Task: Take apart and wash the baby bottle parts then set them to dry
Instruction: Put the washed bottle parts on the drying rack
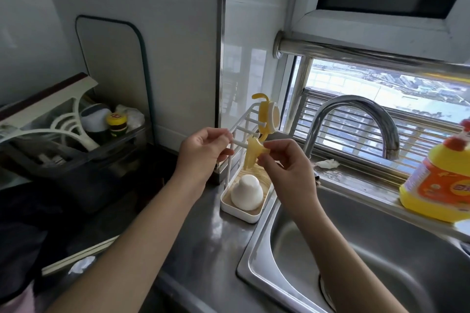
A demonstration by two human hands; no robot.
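Gripping a rack peg (240,144), the left hand (201,150) sits beside the right hand (284,168) pinching a partly hidden yellow part (251,156).

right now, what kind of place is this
Most likely a home kitchen: a steel sink with a curved tap, a soap bottle beside it, and a rack by the sink, where the right hand holds a yellow part.
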